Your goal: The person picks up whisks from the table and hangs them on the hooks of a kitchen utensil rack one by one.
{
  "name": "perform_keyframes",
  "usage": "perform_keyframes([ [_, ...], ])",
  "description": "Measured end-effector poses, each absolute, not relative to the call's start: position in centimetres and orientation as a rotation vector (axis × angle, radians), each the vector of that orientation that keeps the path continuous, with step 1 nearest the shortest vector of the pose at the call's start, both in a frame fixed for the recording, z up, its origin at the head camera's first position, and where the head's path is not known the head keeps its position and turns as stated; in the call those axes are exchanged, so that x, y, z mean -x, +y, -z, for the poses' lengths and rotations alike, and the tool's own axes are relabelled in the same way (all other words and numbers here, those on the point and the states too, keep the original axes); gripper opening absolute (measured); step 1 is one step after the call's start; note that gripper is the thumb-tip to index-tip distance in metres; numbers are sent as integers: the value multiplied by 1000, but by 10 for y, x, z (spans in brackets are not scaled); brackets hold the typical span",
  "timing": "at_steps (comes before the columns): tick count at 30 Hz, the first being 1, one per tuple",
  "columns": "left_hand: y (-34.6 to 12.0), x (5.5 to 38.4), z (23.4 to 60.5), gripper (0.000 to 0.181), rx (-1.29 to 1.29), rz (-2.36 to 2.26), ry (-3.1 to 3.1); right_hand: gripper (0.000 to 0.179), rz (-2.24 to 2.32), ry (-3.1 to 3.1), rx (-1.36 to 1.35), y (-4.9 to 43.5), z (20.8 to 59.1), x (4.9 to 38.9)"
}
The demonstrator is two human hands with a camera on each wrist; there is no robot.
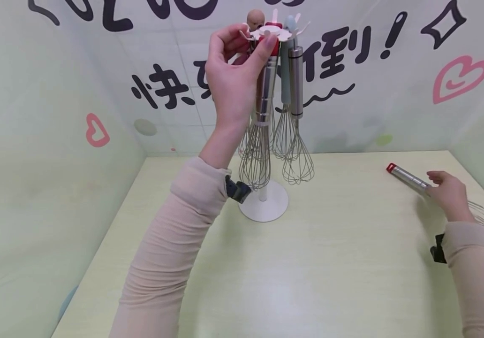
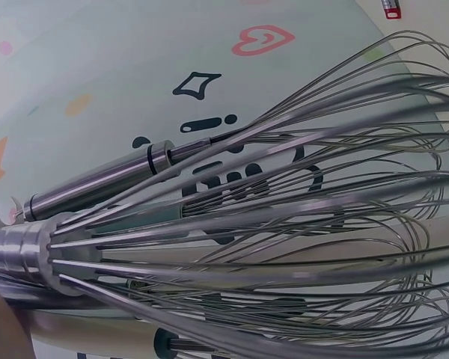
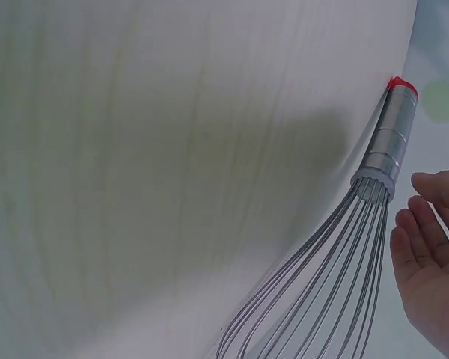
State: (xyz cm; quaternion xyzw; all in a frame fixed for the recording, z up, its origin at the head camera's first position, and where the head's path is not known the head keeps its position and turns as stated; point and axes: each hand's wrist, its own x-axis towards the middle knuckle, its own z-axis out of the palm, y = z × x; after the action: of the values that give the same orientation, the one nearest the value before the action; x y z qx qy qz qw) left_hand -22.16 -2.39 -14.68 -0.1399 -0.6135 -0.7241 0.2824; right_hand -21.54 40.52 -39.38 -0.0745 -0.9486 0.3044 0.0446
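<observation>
A white stand (image 1: 263, 211) with a round base bears several hanging whisks. At its top my left hand (image 1: 235, 70) pinches the red-tipped handle end of a steel whisk (image 1: 266, 89), thumb in front and fingers curled by the hooks. That whisk's wires (image 2: 284, 202) fill much of the left wrist view, and only a sliver of the hand shows there. On the table at the right lies another steel whisk (image 1: 408, 177) with a red end. My right hand (image 1: 450, 195) is beside its handle, fingers loosely bent and apart from the whisk (image 3: 385, 138) in the right wrist view.
Also hanging on the stand are a steel-handled whisk (image 1: 296, 82), a blue-green-handled whisk (image 1: 285, 75) and one with a wooden-looking end (image 1: 255, 19). A printed backdrop (image 1: 351, 126) rises behind the pale table (image 1: 330, 263), with side walls left and right.
</observation>
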Motion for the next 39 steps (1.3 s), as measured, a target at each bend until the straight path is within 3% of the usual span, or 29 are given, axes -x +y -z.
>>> perform_keyframes([
  [10, -24, 220, 147, 43, 380, 1939, -1640, 50, -946, -2960, 199, 407, 399, 223],
  [31, -25, 221, 147, 43, 386, 1927, -1651, 38, -839, -3023, 175, 405, 403, 224],
  [39, -24, 221, 147, 44, 388, 1929, -1657, 44, -837, -3117, 115, 407, 404, 225],
])
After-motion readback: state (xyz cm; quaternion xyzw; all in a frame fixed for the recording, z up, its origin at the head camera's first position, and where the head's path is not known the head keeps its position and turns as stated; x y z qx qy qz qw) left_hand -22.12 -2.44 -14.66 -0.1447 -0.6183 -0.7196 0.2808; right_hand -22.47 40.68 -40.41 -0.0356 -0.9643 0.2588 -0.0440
